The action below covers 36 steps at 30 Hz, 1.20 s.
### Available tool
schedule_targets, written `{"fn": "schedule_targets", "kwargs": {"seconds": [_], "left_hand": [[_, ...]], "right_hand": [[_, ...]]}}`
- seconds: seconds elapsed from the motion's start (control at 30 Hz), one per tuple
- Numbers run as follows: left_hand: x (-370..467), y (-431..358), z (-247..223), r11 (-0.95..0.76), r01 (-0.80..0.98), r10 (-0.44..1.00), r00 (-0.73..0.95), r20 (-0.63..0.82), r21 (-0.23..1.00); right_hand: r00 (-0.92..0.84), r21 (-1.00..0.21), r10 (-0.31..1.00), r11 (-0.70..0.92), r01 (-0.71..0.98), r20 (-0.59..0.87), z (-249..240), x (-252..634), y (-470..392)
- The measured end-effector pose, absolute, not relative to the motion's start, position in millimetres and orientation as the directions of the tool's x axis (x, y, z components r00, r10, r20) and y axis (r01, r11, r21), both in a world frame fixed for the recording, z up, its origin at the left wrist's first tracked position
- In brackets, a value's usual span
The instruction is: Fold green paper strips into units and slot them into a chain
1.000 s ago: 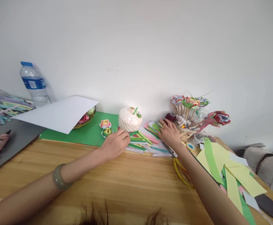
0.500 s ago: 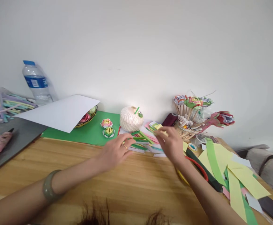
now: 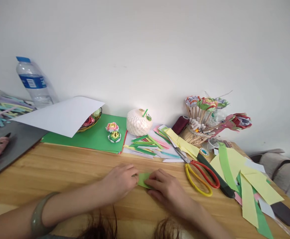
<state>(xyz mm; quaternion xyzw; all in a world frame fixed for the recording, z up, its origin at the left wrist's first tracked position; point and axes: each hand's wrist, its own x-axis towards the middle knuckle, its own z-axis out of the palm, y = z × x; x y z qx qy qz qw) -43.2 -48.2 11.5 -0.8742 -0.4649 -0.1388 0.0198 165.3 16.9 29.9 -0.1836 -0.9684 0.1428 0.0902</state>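
Holding a small, flat, light-green paper piece [image 3: 143,179] | head: left hand [image 3: 123,182] pinches one end, right hand [image 3: 166,186] the other, on the brown wooden tabletop [image 3: 85,169] | changed: both hands moved nearer, away from the pile of thin, colourful paper strips [image 3: 145,144] | so this piece seems to be the job now
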Motion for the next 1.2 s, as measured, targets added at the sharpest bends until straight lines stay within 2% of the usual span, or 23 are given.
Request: {"fn": "schedule_targets", "kwargs": {"seconds": [0.23,0.4,0.53,0.7,0.97,1.2], "left_hand": [[-42.5,-53.5,12.5,-0.365,0.82,0.928,0.285,0.239,0.44],[-38.9,-51.7,18.7,-0.165,0.816,0.986,0.129,0.104,0.555],[-35.0,-48.8,28.8,-0.016,0.809,0.997,0.054,-0.047,0.587],[-33.3,-42.9,29.0,0.054,0.802,0.995,0.009,-0.103,0.595],[-31.8,-36.4,26.9,0.083,0.822,0.992,-0.014,-0.126,0.564],[-32.0,-36.1,21.2,0.036,0.846,0.995,0.018,-0.097,0.531]], "right_hand": [[-0.808,-0.56,0.565,0.729,0.394,0.167,18.3,179.5,26.0],[-0.693,-0.624,0.701,0.619,0.476,0.167,13.6,181.2,29.8],[-0.622,-0.618,0.773,0.551,0.56,0.126,9.0,179.6,30.3],[-0.581,-0.613,0.804,0.524,0.591,0.128,2.3,178.1,29.1],[-0.577,-0.568,0.813,0.513,0.644,0.08,2.4,173.5,29.1],[-0.563,-0.519,0.825,0.503,0.691,0.05,4.0,169.4,28.0]]}}
